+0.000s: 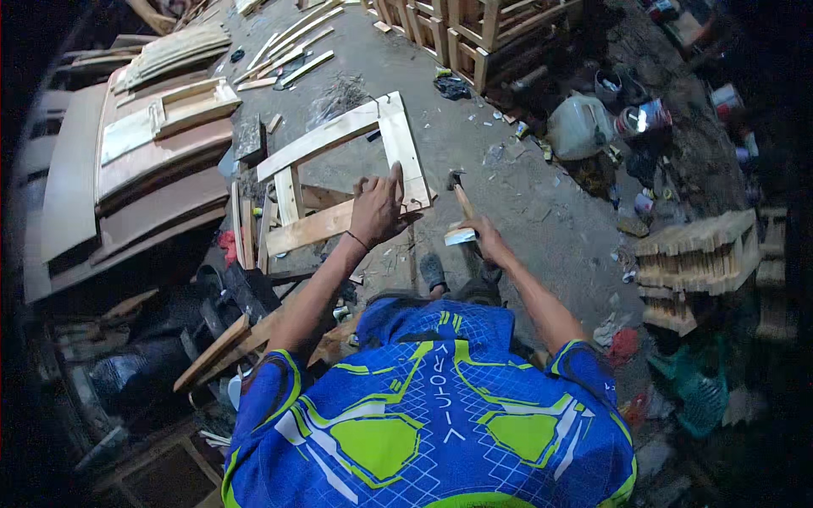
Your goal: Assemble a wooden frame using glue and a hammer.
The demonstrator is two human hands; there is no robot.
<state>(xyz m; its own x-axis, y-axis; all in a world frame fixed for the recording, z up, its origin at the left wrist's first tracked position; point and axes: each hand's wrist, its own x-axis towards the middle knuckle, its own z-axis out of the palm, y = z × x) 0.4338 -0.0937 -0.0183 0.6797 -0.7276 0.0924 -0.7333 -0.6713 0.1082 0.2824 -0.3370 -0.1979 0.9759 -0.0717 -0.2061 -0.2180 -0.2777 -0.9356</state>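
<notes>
A pale wooden frame (295,151), rectangular with an open middle, is tilted in front of me, its near right corner closest. My left hand (378,212) grips the frame at that corner, thumb along the near side and index finger stretched over the wood. Dark marks or bent metal pieces show at its two right corners. To the right of the frame, my right hand (489,240) is closed around the handle of a hammer (461,196), whose head points away from me. A small pale block (460,236) sits against the right hand's fingers; how it is held is unclear.
Stacked boards and panels (135,169) fill the left side. Loose wooden strips (292,63) lie on the far floor. Wooden crates (478,38) stand at the back. A whitish plastic jug (581,127) and scattered litter are at right, near a stack of slats (699,252).
</notes>
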